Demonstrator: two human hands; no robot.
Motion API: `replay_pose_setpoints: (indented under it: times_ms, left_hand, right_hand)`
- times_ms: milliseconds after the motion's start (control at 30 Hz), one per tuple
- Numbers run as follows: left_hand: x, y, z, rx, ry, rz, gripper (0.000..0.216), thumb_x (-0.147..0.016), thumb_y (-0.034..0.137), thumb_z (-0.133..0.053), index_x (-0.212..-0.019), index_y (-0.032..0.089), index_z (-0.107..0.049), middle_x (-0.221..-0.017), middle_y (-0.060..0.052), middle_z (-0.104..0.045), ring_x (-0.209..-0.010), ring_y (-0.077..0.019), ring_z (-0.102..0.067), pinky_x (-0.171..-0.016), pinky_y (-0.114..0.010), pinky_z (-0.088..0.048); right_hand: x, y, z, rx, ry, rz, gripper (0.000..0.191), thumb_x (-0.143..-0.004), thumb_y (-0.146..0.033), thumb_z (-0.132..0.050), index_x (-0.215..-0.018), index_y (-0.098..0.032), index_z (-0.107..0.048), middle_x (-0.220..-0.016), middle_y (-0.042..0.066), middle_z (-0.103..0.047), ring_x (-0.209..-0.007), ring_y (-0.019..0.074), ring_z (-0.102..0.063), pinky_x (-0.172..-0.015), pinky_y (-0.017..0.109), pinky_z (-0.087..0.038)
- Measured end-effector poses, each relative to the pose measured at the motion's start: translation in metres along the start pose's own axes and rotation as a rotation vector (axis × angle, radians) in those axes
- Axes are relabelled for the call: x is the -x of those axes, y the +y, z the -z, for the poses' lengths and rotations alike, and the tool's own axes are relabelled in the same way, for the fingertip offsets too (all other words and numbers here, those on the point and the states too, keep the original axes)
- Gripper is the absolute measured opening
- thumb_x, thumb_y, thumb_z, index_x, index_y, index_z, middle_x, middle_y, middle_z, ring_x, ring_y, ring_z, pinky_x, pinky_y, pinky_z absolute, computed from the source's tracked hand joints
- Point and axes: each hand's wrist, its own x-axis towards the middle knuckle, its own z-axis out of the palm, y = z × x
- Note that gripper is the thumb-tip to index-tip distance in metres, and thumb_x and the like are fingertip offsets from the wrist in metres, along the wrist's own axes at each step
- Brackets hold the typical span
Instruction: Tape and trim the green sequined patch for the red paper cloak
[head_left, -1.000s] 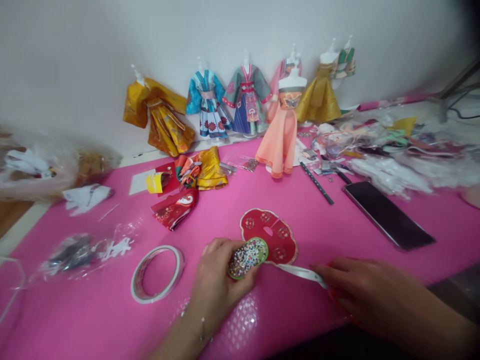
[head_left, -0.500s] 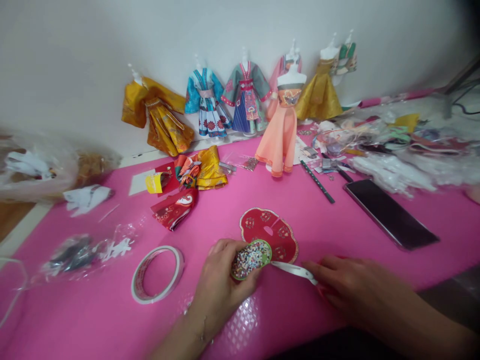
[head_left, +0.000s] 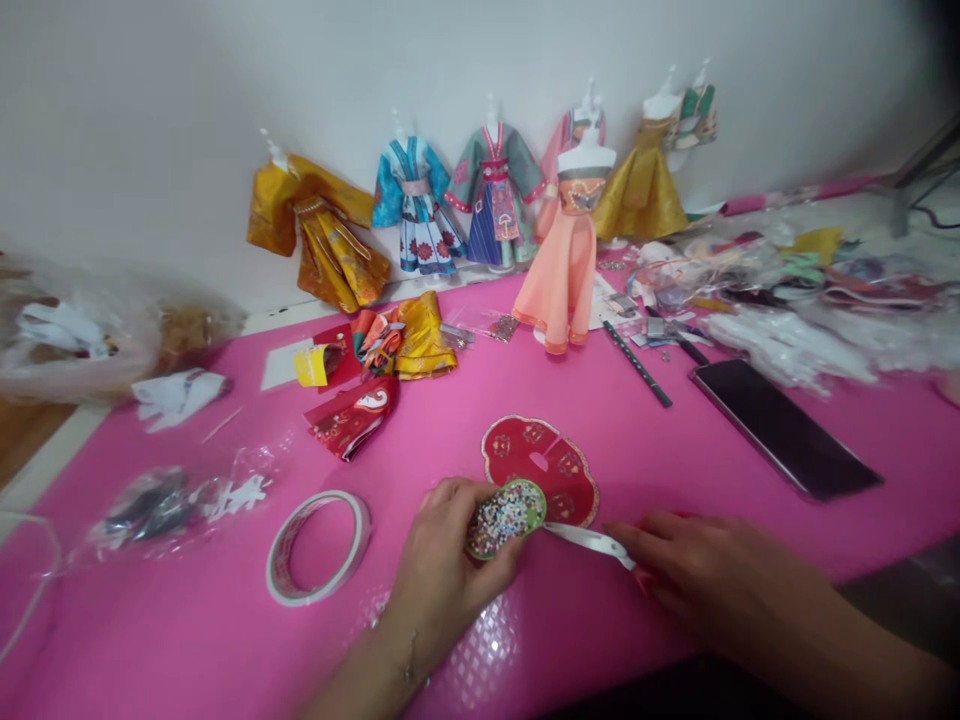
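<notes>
Closed around the side of a small green-edged piece covered in multicoloured beads or sequins is my left hand (head_left: 450, 555). The beaded piece (head_left: 504, 520) is tilted so its speckled face shows. My right hand (head_left: 694, 565) is closed on scissors (head_left: 592, 541) with pale blades and red handles, mostly hidden by the fingers. The blade tips meet the green edge of the beaded piece; whether they cut into it I cannot tell. Just behind lies a flat red scalloped collar (head_left: 564, 462) with gold motifs, a slit and a small centre hole.
On the pink table (head_left: 435, 430), a tape roll (head_left: 279, 570) lies left of my hands. A phone (head_left: 784, 428) and a dark pen (head_left: 636, 364) lie right. Dressed doll forms, including a peach-skirted one (head_left: 559, 290), stand behind. Plastic bags (head_left: 795, 345) crowd the right back.
The whole view has shifted very slightly to the right. Both hands, the beaded piece and the scissors keep the same positions relative to each other.
</notes>
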Motion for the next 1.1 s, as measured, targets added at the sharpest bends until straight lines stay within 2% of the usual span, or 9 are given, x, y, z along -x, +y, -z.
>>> replay_pose_setpoints:
  times_ms: [233, 433, 733, 933, 1100]
  left_hand:
    - [0.001, 0.0, 0.0, -0.016, -0.003, 0.005, 0.021, -0.086, 0.031, -0.063, -0.101, 0.018, -0.063, -0.092, -0.01, -0.069, -0.084, -0.0273, -0.064, -0.073, -0.043, -0.052]
    - [0.001, -0.001, -0.001, -0.02, 0.005, -0.002, 0.021, -0.086, 0.031, -0.063, -0.102, 0.019, -0.063, -0.093, -0.009, -0.069, -0.084, -0.0267, -0.064, -0.074, -0.043, -0.052]
    - [0.001, 0.0, 0.0, -0.005, 0.015, -0.002, 0.019, -0.085, 0.03, -0.063, -0.1, 0.019, -0.064, -0.091, -0.009, -0.07, -0.083, -0.026, -0.065, -0.073, -0.04, -0.053]
    - [0.0, 0.0, 0.002, -0.026, 0.085, 0.046, 0.021, -0.084, 0.03, -0.066, -0.102, 0.02, -0.065, -0.091, -0.008, -0.07, -0.08, -0.0248, -0.065, -0.07, -0.038, -0.053]
    - [0.0, -0.001, 0.004, -0.047, 0.139, 0.044, 0.021, -0.083, 0.031, -0.066, -0.101, 0.02, -0.066, -0.09, -0.007, -0.069, -0.079, -0.0246, -0.065, -0.069, -0.038, -0.052]
  right_hand:
    - [-0.001, 0.0, 0.001, 0.002, 0.007, 0.007, 0.039, -0.081, -0.008, -0.064, -0.114, -0.028, -0.067, -0.083, -0.001, -0.072, -0.065, 0.0219, -0.072, -0.05, 0.033, -0.035]
    - [-0.001, -0.002, 0.001, -0.01, -0.006, -0.005, 0.036, -0.083, -0.007, -0.06, -0.111, -0.028, -0.068, -0.084, -0.001, -0.072, -0.066, 0.023, -0.072, -0.051, 0.035, -0.036]
    - [-0.003, -0.005, 0.005, 0.046, 0.038, 0.017, 0.033, -0.08, -0.005, -0.059, -0.102, -0.027, -0.068, -0.076, -0.001, -0.069, -0.058, 0.022, -0.07, -0.047, 0.034, -0.028]
    - [-0.002, -0.005, 0.012, -0.017, 0.161, 0.026, 0.029, -0.078, -0.005, -0.055, -0.093, -0.025, -0.067, -0.074, 0.001, -0.068, -0.058, 0.0226, -0.069, -0.049, 0.033, -0.039]
    - [0.005, 0.001, 0.016, -0.218, 0.233, -0.046, 0.035, -0.086, -0.012, -0.05, -0.113, -0.026, -0.069, -0.088, 0.004, -0.073, -0.069, 0.0206, -0.071, -0.057, 0.03, -0.051]
